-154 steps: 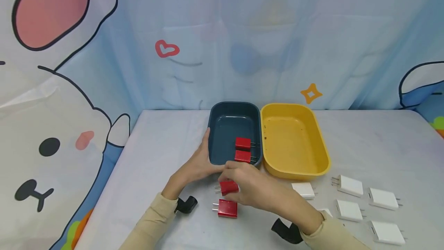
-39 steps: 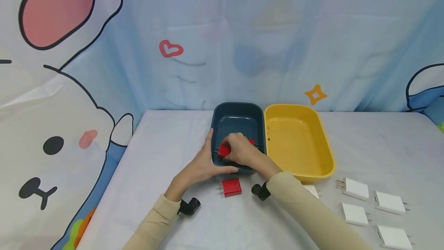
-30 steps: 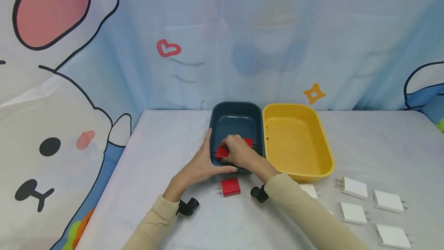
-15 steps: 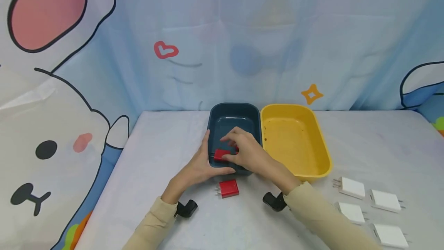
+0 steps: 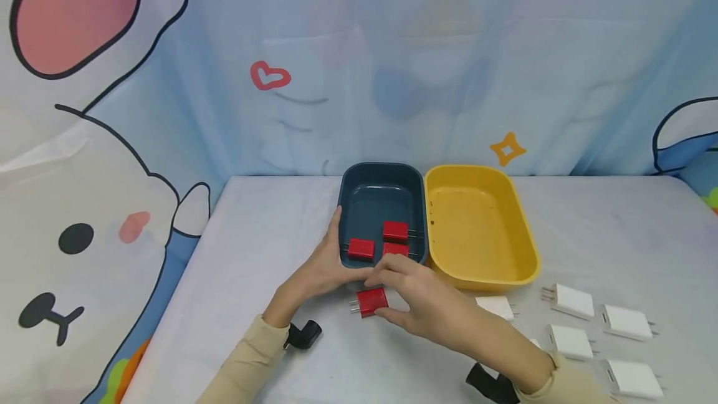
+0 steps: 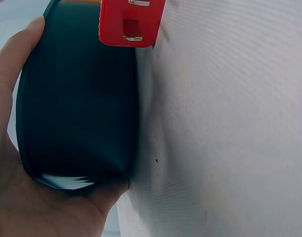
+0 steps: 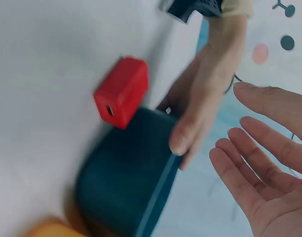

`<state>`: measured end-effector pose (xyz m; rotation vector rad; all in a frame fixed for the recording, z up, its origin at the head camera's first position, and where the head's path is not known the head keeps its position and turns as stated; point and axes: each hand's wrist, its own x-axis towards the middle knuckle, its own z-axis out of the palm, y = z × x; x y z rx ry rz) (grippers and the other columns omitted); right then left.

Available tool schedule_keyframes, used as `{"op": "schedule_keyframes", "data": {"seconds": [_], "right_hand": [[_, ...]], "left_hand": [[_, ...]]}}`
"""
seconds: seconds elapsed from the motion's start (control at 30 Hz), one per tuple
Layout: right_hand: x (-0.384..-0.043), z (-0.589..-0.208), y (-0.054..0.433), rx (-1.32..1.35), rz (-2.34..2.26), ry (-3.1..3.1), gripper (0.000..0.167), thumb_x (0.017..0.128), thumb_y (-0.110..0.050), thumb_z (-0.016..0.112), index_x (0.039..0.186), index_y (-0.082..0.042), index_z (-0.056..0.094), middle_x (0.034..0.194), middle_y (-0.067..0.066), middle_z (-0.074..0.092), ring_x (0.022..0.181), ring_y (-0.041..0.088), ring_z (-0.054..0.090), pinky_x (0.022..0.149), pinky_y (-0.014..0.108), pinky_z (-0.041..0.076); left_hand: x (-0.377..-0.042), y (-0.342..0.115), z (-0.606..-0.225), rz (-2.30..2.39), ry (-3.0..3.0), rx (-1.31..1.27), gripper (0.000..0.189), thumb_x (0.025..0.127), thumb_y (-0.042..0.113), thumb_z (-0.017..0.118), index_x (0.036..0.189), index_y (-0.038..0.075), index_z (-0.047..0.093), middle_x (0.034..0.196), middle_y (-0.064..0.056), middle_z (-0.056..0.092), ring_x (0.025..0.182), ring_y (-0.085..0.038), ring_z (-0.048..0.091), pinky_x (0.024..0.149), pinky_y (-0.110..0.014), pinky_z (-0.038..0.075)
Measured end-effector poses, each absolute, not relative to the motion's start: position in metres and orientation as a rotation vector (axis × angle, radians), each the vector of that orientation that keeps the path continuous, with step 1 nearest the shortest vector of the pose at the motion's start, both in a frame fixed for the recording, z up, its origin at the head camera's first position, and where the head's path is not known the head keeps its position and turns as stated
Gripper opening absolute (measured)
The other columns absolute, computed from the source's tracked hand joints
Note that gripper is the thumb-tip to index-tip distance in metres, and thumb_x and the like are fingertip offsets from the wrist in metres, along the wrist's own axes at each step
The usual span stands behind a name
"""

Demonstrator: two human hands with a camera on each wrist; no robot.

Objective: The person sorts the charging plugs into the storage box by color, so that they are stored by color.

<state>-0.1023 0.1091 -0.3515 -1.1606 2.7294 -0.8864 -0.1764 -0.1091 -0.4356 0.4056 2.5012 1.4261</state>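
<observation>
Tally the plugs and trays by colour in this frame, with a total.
Red plugs: 4
White plugs: 5 clearly visible; white slivers beside the right arm may be more
Blue tray: 1
Yellow tray: 1
Total: 11 clearly visible

We get bright, soft, pretty even light in the head view, just faint shadows by the white chargers (image 5: 571,343) and a small sheen on the dark blue tray (image 5: 381,206) floor; can't tell where it comes from. Our left wrist view is dimmer: that tray goes almost black, with a white glare patch near its bottom. Right wrist's our blurry one, yellow tray (image 7: 52,230) smeared, red charger (image 7: 122,91) kinda fuzzy.
</observation>
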Motion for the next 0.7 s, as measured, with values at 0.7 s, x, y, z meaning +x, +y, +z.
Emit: {"op": "schedule_keyframes", "data": {"seconds": [0.7], "right_hand": [[-0.101,-0.415,0.088,-1.241,-0.455,2.835,0.038,0.086,0.004,0.083,0.121,0.006,0.071,0.119,0.012,0.064,0.113,0.024,0.059,0.098,0.038,0.057]], "left_hand": [[-0.175,-0.107,-0.436,1.465,2.501,0.409,0.130,0.082,0.036,0.088,0.168,0.017,-0.007,0.175,-0.006,0.009,0.158,-0.031,0.018,0.123,-0.061,0.026]]}}
